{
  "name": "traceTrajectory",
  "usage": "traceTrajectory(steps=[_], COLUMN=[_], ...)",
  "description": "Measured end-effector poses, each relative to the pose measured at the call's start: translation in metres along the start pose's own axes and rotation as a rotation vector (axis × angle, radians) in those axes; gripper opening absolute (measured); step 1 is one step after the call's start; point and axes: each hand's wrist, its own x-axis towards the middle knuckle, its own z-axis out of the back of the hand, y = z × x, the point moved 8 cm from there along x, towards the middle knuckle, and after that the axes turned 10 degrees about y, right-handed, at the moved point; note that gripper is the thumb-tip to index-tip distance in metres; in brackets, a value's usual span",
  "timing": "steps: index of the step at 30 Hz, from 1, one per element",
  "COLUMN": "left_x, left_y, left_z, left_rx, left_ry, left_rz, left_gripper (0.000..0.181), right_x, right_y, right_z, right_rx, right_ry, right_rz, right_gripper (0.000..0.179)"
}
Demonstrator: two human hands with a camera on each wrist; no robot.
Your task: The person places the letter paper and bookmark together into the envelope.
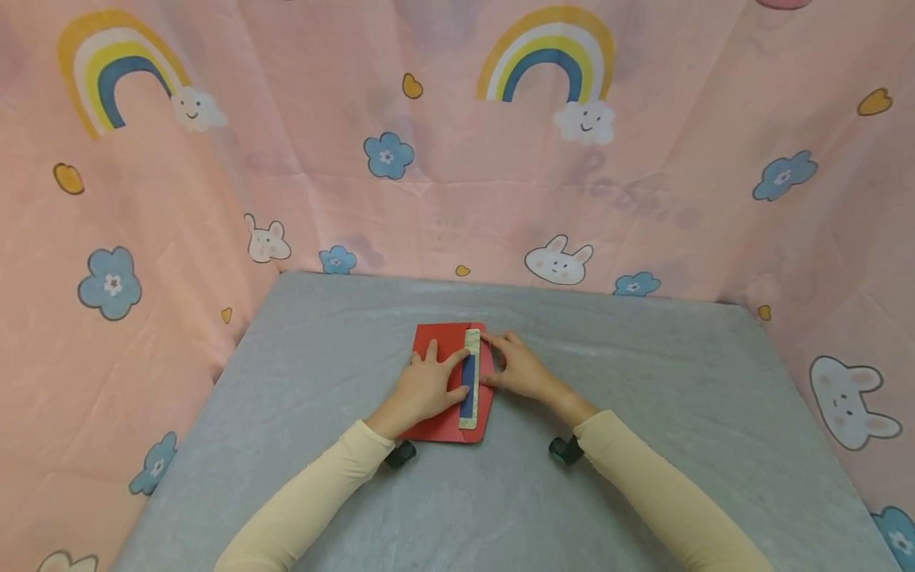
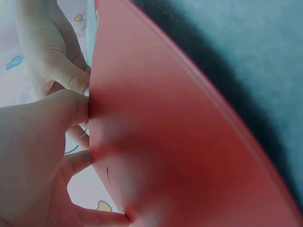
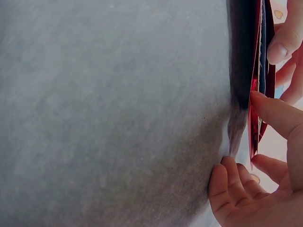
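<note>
A red paper envelope (image 1: 438, 430) lies on the table with its rounded flap (image 1: 488, 405) folded out to the right. Along the flap side shows a narrow strip of a flat piece, cream at both ends and blue in the middle (image 1: 468, 401); how far it reaches inside the envelope is hidden. My left hand (image 1: 423, 385) rests on the envelope with fingers spread, thumb on the blue strip. At the right edge, my right hand (image 1: 525, 372) touches the flap with index finger and thumb, held apart. In the right wrist view its other fingers (image 3: 234, 184) are bent.
Grey cloth covers the table (image 1: 643, 477). A pink printed curtain (image 1: 457, 199) hangs behind and along both sides. Dark wrist cameras (image 1: 565, 451) sit under both sleeves, close to the tabletop.
</note>
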Motion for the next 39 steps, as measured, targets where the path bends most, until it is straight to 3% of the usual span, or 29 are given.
traceTrajectory(steps=[39], left_x=[-0.0027], left_y=[-0.0008], left_z=[0.0034], left_rx=[-0.011], left_ry=[-0.022], left_rz=[-0.027], left_gripper=[0.067], right_x=[0.0071], right_y=[0.0086], right_z=[-0.0054], right_rx=[-0.038], right_ry=[-0.003], right_rz=[-0.003], right_gripper=[0.080])
